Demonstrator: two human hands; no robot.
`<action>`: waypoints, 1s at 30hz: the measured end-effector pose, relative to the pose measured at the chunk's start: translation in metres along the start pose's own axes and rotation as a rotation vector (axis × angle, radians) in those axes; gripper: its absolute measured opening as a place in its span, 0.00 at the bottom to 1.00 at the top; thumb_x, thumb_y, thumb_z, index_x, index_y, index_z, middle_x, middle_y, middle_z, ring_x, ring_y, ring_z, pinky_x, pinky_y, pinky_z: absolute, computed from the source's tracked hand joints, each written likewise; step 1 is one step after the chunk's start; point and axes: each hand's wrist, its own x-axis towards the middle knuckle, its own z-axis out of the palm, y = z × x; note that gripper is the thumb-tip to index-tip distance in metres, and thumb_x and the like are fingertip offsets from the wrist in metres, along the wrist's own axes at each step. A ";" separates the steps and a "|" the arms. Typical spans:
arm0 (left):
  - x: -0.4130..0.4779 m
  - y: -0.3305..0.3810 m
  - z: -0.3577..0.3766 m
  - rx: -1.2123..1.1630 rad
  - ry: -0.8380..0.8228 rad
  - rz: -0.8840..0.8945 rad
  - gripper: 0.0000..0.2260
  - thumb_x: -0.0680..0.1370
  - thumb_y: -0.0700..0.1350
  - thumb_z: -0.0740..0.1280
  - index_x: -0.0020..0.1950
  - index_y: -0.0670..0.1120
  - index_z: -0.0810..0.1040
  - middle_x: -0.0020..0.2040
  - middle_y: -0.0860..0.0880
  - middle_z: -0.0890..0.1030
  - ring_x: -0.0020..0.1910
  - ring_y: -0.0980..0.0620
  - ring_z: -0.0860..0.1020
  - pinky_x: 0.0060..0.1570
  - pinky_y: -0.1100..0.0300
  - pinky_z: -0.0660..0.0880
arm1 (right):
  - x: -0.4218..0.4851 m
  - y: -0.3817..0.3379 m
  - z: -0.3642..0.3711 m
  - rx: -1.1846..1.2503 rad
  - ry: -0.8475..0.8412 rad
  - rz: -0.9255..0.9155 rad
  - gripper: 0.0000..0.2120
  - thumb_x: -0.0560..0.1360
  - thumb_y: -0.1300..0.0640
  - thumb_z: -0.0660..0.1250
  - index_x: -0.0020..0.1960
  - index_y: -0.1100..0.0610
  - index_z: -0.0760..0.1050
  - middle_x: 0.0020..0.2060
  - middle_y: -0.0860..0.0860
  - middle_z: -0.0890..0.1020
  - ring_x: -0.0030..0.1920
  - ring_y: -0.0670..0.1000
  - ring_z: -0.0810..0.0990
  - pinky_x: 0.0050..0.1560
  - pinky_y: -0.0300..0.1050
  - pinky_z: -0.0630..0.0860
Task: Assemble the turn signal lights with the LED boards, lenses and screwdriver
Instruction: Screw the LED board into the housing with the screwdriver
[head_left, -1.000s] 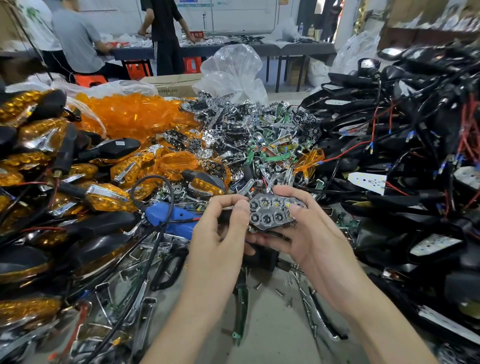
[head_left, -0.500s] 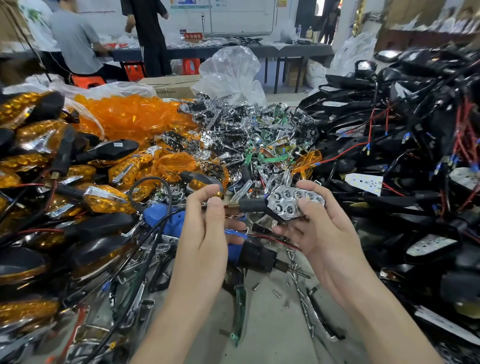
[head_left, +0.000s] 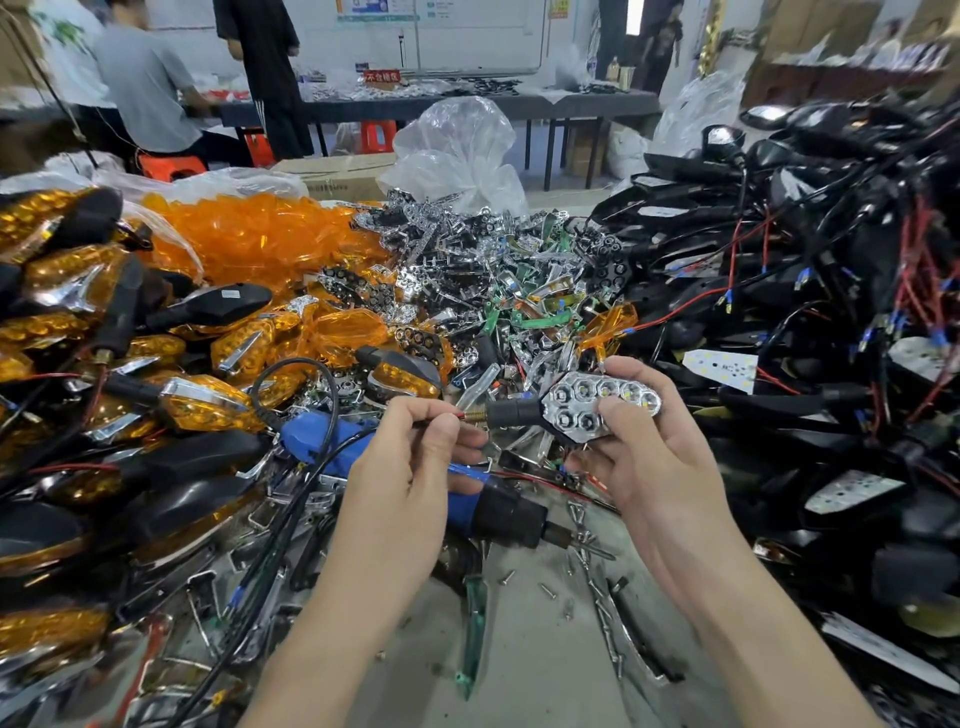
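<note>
My right hand (head_left: 644, 467) grips a lensless turn signal (head_left: 592, 408): a black housing with a chrome reflector of several LED cups, stem pointing left. My left hand (head_left: 410, 467) pinches the red and black wires coming out of the brass threaded stem end (head_left: 475, 415). A blue electric screwdriver (head_left: 332, 447) lies on the table under my left hand, its black nose and bit (head_left: 524, 514) pointing right. Orange lenses (head_left: 260, 234) are heaped at the back left. Chrome reflectors and green LED boards (head_left: 498, 275) are piled in the middle.
Finished orange-lensed signals (head_left: 202, 405) cover the left side. Black housings with red and black wires (head_left: 805, 312) are stacked high on the right. Loose screws (head_left: 545, 587) lie on the grey table near its front. People work at a far table (head_left: 597, 101).
The turn signal has moved right and slightly up in my right hand. My left hand slid off the housing and along the stem to pinch the wires, uncovering the screwdriver's nose.
</note>
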 end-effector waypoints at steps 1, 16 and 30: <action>0.000 0.000 0.000 0.005 0.002 0.002 0.07 0.84 0.44 0.59 0.50 0.49 0.75 0.45 0.55 0.85 0.44 0.54 0.84 0.44 0.52 0.83 | 0.000 0.000 0.000 -0.006 0.000 -0.004 0.12 0.68 0.49 0.71 0.52 0.41 0.81 0.48 0.55 0.85 0.42 0.52 0.81 0.39 0.43 0.79; 0.000 0.003 0.002 -0.023 0.004 -0.008 0.08 0.84 0.40 0.58 0.49 0.48 0.74 0.44 0.57 0.85 0.42 0.54 0.84 0.38 0.66 0.79 | 0.003 0.008 -0.006 -0.103 0.024 -0.017 0.16 0.70 0.45 0.72 0.57 0.39 0.80 0.47 0.57 0.83 0.43 0.53 0.80 0.44 0.45 0.78; -0.001 0.005 0.002 -0.018 0.001 0.005 0.08 0.84 0.39 0.58 0.49 0.47 0.74 0.44 0.55 0.84 0.42 0.55 0.83 0.39 0.64 0.80 | 0.004 0.010 -0.009 -0.119 0.005 -0.015 0.15 0.71 0.45 0.72 0.58 0.39 0.79 0.47 0.55 0.85 0.42 0.53 0.80 0.46 0.48 0.78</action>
